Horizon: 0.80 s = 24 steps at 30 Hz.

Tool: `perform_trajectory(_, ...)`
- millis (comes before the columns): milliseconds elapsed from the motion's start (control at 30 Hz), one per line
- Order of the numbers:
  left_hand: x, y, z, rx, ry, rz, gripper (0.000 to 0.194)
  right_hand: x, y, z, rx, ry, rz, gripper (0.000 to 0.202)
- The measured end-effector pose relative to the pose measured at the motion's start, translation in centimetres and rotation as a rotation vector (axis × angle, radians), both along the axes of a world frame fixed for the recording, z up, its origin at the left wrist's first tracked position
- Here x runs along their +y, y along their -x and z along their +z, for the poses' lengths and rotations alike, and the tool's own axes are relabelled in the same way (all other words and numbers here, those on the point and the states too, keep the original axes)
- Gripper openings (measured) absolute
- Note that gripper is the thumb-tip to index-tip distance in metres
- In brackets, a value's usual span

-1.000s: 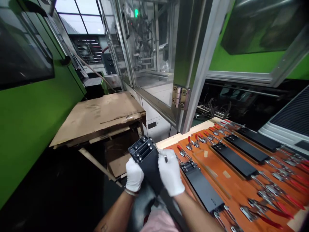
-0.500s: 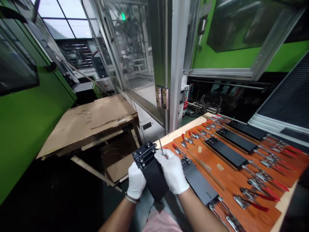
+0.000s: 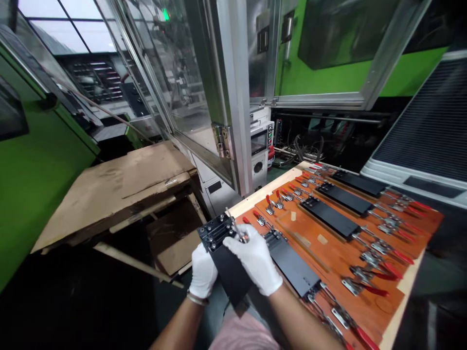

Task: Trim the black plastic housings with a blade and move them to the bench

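Beside the bench (image 3: 396,318), the left hand (image 3: 203,273) is gripping a black plate (image 3: 226,257); the right hand (image 3: 255,260) is pinching a thin tool (image 3: 235,227).

We are finding no text, label, brand or number that we can read. A small green lit sign (image 3: 166,14) is glowing high above the hinge (image 3: 222,141), but it is showing too blurred for us to make out.
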State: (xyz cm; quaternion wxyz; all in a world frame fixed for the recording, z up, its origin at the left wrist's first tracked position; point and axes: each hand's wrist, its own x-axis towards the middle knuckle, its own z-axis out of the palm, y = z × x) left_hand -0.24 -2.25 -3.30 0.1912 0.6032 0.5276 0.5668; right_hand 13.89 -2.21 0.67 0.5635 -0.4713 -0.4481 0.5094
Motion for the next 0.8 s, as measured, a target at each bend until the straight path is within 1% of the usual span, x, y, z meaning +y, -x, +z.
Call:
perform_trajectory(100,0.0,0.1,0.2,0.096,-0.03,0.012,0.014,0.0,-0.1,-0.1,-0.062,-0.035,-0.046,0.028)
perform_trajectory(167,0.1,0.4,0.2,0.109,-0.018,0.03,0.013,-0.2,-0.5,-0.2,-0.149,-0.063,-0.082,0.027)
perform_trajectory(200,0.2,0.6,0.3,0.1,-0.008,0.04,0.013,-0.6,-0.8,-0.3,-0.207,-0.075,-0.067,0.027)
perform_trajectory(267,0.4,0.8,0.4,0.054,0.009,0.05,0.011,-1.6,-0.9,-0.6,-0.334,-0.093,0.013,0.028)
perform_trajectory(333,0.5,0.6,0.7,-0.035,0.032,0.048,0.015,-2.9,-0.7,-0.8,-0.442,-0.106,0.09,0.027)
perform_trajectory(433,0.5,0.2,1.1,-0.172,0.088,0.044,0.019,-4.2,0.1,-1.2,-0.549,-0.131,0.138,0.03)
perform_trajectory(467,0.5,0.1,1.2,-0.178,0.103,0.048,0.017,-4.2,0.3,-1.3,-0.57,-0.145,0.139,0.031)
perform_trajectory(533,0.5,0.2,1.1,-0.124,0.11,0.057,0.013,-3.7,0.3,-1.5,-0.589,-0.163,0.106,0.032)
perform_trajectory(667,0.7,0.8,0.7,-0.011,0.056,0.06,0.017,-2.3,-0.3,-1.8,-0.548,-0.123,0.006,0.03)
perform_trajectory(733,0.9,0.9,0.5,-0.052,0.053,0.053,0.019,-2.3,-0.4,-1.8,-0.524,-0.129,0.008,0.029)
perform_trajectory(800,0.9,0.8,0.4,-0.153,0.085,0.035,0.018,-2.8,-0.2,-1.9,-0.525,-0.161,0.038,0.028)
